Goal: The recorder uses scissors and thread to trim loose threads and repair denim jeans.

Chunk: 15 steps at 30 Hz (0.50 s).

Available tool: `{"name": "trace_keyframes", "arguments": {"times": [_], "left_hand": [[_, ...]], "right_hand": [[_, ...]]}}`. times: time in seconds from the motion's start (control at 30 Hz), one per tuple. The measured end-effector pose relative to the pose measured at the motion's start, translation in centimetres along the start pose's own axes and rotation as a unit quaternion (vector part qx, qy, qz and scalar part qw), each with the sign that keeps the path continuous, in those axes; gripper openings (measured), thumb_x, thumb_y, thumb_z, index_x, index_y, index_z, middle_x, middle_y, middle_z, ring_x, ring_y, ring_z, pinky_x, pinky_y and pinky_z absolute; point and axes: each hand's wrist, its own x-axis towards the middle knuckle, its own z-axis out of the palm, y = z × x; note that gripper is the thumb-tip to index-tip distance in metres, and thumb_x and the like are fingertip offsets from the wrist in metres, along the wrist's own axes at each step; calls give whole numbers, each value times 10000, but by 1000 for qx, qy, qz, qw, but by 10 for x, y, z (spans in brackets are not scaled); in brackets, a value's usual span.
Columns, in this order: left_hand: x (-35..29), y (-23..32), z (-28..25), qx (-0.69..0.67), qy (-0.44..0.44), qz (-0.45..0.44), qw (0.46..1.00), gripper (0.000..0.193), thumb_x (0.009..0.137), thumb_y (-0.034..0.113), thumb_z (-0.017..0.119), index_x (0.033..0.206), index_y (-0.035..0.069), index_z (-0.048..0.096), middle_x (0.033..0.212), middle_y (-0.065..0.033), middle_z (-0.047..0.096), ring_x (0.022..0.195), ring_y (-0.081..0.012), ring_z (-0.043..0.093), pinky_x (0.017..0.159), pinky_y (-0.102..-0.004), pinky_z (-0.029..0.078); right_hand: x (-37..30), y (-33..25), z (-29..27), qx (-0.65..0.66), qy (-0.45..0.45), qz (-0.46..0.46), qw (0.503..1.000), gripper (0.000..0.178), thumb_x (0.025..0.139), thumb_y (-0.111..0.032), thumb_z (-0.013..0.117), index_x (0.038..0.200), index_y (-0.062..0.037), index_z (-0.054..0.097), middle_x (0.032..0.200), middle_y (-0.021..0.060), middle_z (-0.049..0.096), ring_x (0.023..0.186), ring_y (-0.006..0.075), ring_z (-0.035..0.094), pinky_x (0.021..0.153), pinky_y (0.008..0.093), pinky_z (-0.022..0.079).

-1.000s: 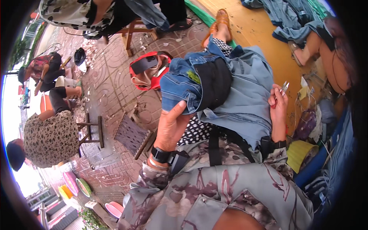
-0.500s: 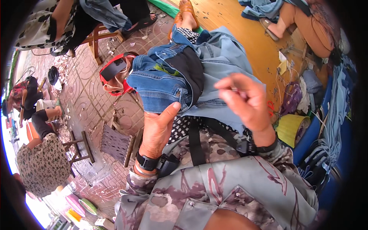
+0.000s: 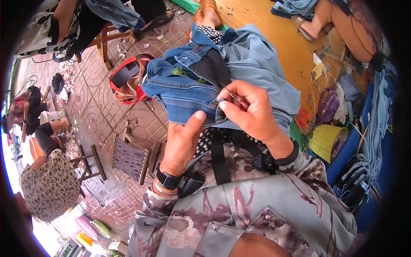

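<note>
Gripping blue jeans (image 3: 184,105): left hand (image 3: 180,139) clamped on fold, right hand (image 3: 250,110) pinching edge; slipping snips (image 3: 241,101) might nick them

Bright, soft daylight, white glare at lower left, curved fisheye edges, 4 black corners

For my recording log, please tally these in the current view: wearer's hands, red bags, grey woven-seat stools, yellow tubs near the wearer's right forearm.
Wearer's left hand and right hand: 2
Red bag: 1
Grey woven-seat stool: 1
Yellow tub: 1
Total: 5
</note>
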Motion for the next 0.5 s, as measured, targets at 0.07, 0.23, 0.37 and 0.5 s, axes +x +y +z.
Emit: {"name": "trace_keyframes", "arguments": {"times": [0.07,0.23,0.37,0.5], "left_hand": [[5,0,-8,-16,-24,-18,999,432,838,173,559,1212,25,401,1166,-80,504,1071,-190,492,940,-364,369],[14,2,-34,-254,44,10,966,381,878,224,468,1208,35,438,1241,-126,479,1144,-278,455,979,-446,326],[11,9,-42,-236,67,76,966,315,877,144,461,1183,69,477,1210,-91,507,1126,-243,466,969,-420,335],[2,26,-33,-199,60,123,970,278,869,112,477,1144,84,508,1131,-50,560,1064,-196,512,930,-384,374]], "right_hand": [[-2,2,-5,4,4,14,1000,71,726,-5,596,791,-2,567,657,-32,512,554,-8,383,470,169,314],[-9,4,-14,18,-5,5,1000,51,720,16,575,755,-13,552,655,-55,498,544,-27,354,465,148,285],[-12,4,-22,21,5,18,1000,54,711,22,572,744,-14,547,646,-63,485,532,-27,351,456,147,275],[-13,8,-25,9,-14,13,1000,50,704,15,572,736,-13,546,644,-60,488,524,-26,350,453,149,273]]}}
